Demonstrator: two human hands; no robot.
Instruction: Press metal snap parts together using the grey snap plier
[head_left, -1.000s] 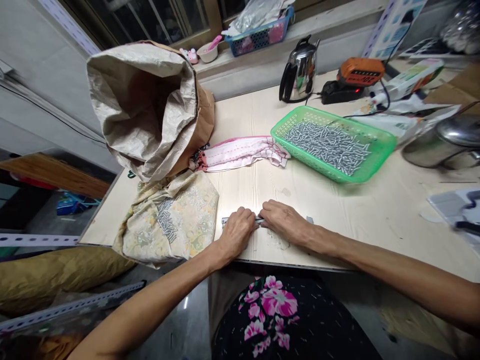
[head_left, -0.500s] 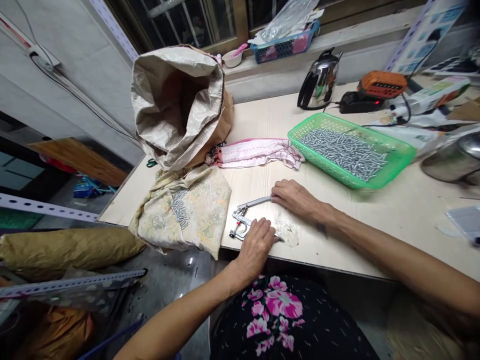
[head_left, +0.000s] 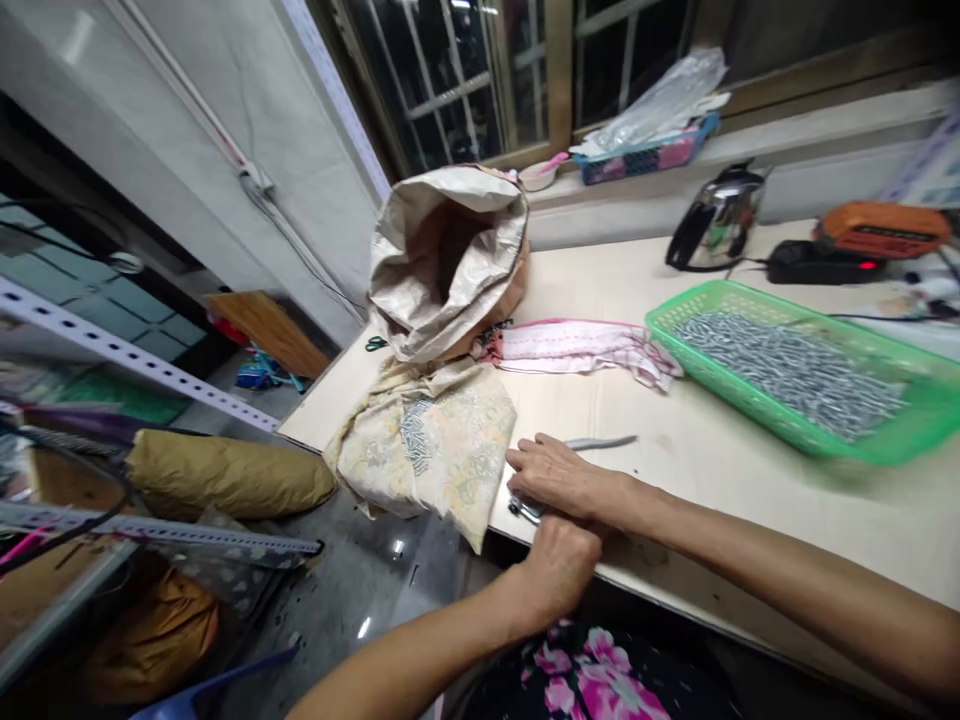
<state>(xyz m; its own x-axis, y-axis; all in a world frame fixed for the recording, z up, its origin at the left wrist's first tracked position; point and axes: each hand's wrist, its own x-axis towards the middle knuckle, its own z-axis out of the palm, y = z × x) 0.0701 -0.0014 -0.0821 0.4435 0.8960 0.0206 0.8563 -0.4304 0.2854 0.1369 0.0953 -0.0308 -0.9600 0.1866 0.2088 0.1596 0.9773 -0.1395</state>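
Note:
A pair of grey metal pliers (head_left: 602, 442) lies at the table's front edge, one handle pointing up and right. My left hand (head_left: 562, 565) is closed in a fist around the lower handle, most of which it hides. Bent over the head of the pliers is my right hand (head_left: 553, 475), its fingers curled down around the jaw end. Only a bit of the jaw shows under these fingers, and whether anything small is between them is hidden. To the left, a patterned yellowish cloth (head_left: 469, 430) bears a small heap of metal pins (head_left: 415, 438).
A green basket (head_left: 787, 420) of similar small metal pieces stands at right. Behind are an open sack (head_left: 405, 310), a pink-white cloth (head_left: 577, 347), a kettle (head_left: 731, 215) and an orange battery (head_left: 881, 230) on a charger. The patterned cloth overhangs the table's front edge.
My right hand has left the upper handle and come over the head of the pliers, close to my left hand. My left hand has closed into a fist. The view has swung left.

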